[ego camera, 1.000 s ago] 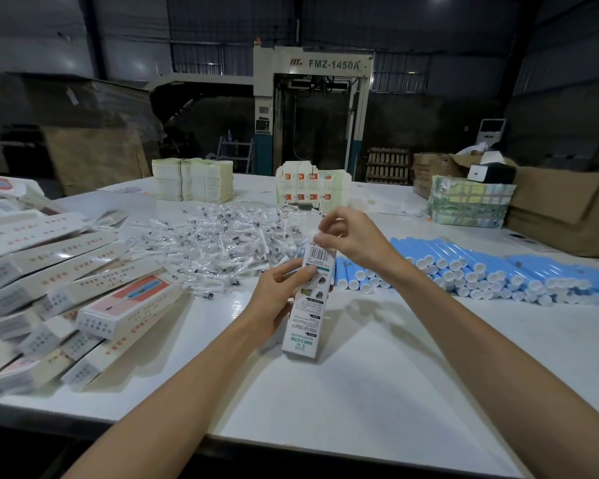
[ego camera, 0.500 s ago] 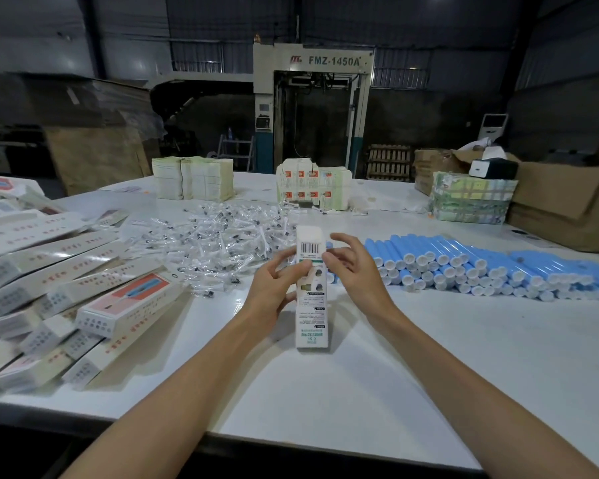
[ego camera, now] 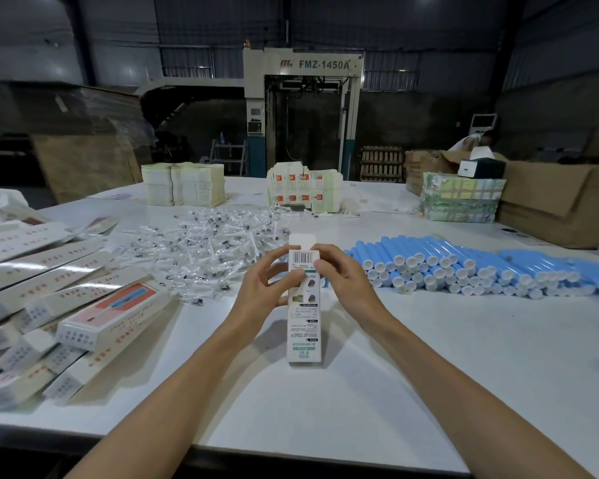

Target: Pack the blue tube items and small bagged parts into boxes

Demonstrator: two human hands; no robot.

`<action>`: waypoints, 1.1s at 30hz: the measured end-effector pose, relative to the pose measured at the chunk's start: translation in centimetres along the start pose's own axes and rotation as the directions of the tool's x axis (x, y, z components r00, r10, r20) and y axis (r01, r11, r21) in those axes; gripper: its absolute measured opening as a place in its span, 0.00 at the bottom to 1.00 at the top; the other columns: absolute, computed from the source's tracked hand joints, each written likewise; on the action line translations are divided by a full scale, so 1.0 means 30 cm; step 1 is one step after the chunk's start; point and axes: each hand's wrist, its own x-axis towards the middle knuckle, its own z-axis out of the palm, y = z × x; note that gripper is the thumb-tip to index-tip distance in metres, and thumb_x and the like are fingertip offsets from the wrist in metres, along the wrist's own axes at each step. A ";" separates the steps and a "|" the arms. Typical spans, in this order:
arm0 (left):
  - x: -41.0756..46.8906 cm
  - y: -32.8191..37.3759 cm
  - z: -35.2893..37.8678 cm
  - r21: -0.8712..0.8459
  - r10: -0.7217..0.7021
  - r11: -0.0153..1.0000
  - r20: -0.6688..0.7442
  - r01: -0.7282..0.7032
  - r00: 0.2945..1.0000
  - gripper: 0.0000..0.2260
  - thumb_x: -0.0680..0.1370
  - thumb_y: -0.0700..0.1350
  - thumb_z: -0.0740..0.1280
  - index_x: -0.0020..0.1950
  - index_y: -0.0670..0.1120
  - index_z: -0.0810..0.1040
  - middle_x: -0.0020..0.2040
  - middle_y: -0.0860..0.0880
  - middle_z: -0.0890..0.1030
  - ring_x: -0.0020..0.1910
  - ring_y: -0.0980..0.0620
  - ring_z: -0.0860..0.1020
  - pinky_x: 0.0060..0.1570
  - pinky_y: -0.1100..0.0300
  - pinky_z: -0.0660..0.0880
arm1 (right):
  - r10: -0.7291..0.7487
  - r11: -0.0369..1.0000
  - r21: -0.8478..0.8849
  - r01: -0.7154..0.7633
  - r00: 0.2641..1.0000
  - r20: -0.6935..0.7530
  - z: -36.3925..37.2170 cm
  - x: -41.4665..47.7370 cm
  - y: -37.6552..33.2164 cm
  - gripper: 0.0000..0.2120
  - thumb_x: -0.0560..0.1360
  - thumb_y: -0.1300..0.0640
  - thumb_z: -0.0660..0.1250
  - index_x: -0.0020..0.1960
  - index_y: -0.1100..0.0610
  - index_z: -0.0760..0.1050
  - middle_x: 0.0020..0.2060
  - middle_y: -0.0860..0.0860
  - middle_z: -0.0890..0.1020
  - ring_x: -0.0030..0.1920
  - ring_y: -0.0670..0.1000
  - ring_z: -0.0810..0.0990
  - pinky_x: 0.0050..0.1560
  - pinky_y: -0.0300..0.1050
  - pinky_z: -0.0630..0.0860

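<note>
Left hand [ego camera: 267,288] and right hand [ego camera: 339,278]: both grip carton [ego camera: 304,326], upright, near centre; top flap [ego camera: 301,240] raised. Advice: steady walls, fold flap squarely, tuck without crushing.

Machine beam: the tall off-white metal machine [ego camera: 322,63] straight ahead of you bears "FMZ-1450A" in dark letters across its top, with a small red logo just left of it that you cannot read.
Box, upper end: the narrow white cardboard box [ego camera: 304,323] before you carries a black barcode; its digits are too small to read.
Box, lower end: teal capitals stand upside down to you, too blurred to be sure of.
Left pile: the long white cardboard cartons [ego camera: 111,312] show rows of red characters, none legible.
</note>
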 end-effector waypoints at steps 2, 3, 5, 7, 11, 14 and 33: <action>0.001 -0.008 -0.008 0.034 -0.006 0.999 -0.014 0.007 1.000 0.20 0.80 0.44 0.77 0.71 0.54 0.81 0.61 0.43 0.87 0.58 0.39 0.87 0.50 0.48 0.86 | 0.020 0.999 -0.050 -0.018 0.999 0.036 -0.013 0.004 0.005 0.09 0.85 0.62 0.62 0.63 0.57 0.78 0.55 0.52 0.84 0.52 0.46 0.81 0.52 0.38 0.76; 0.000 -0.011 -0.010 0.051 -0.011 0.999 -0.011 0.011 1.000 0.19 0.81 0.44 0.77 0.71 0.53 0.81 0.61 0.43 0.87 0.58 0.39 0.87 0.51 0.47 0.86 | 0.035 0.997 -0.063 -0.032 0.998 0.051 -0.020 0.005 0.009 0.09 0.85 0.62 0.63 0.61 0.57 0.79 0.52 0.52 0.84 0.50 0.47 0.81 0.51 0.39 0.75; -0.002 -0.012 -0.009 0.072 -0.014 0.997 0.011 0.014 1.000 0.17 0.81 0.44 0.76 0.70 0.54 0.82 0.61 0.44 0.87 0.58 0.40 0.87 0.51 0.47 0.85 | 0.045 0.998 -0.042 -0.042 0.997 0.069 -0.033 0.002 0.018 0.07 0.85 0.60 0.63 0.59 0.56 0.79 0.50 0.53 0.85 0.48 0.49 0.80 0.50 0.41 0.77; -0.003 -0.009 -0.003 0.079 -0.018 0.997 0.026 0.016 1.000 0.17 0.82 0.44 0.76 0.69 0.55 0.83 0.61 0.44 0.87 0.59 0.41 0.87 0.52 0.48 0.85 | 0.026 0.999 0.023 -0.027 0.999 0.036 -0.035 -0.002 0.021 0.08 0.86 0.56 0.63 0.57 0.56 0.79 0.50 0.57 0.85 0.48 0.52 0.82 0.50 0.44 0.78; -0.006 -0.004 0.006 0.065 -0.034 0.997 0.047 0.031 0.998 0.19 0.80 0.45 0.76 0.71 0.54 0.82 0.62 0.44 0.87 0.59 0.42 0.87 0.51 0.49 0.85 | 0.071 0.987 0.155 -0.053 0.991 -0.114 -0.044 0.006 0.031 0.05 0.85 0.55 0.64 0.57 0.56 0.76 0.44 0.59 0.87 0.41 0.53 0.83 0.41 0.45 0.79; -0.013 0.001 0.010 0.070 -0.040 0.997 0.086 0.034 0.995 0.19 0.79 0.47 0.76 0.71 0.55 0.82 0.62 0.43 0.87 0.57 0.43 0.87 0.49 0.51 0.84 | 0.141 0.977 0.170 -0.125 0.986 -0.087 -0.057 0.022 0.042 0.08 0.83 0.56 0.68 0.61 0.57 0.76 0.45 0.61 0.87 0.41 0.55 0.82 0.41 0.47 0.78; -0.023 0.012 0.019 0.099 -0.035 0.995 0.063 0.029 0.997 0.21 0.75 0.52 0.79 0.66 0.58 0.79 0.56 0.43 0.88 0.52 0.42 0.88 0.44 0.52 0.84 | 0.014 1.000 0.016 -0.015 0.997 0.080 -0.072 0.011 -0.028 0.09 0.88 0.53 0.59 0.55 0.52 0.77 0.50 0.57 0.86 0.50 0.59 0.84 0.47 0.50 0.82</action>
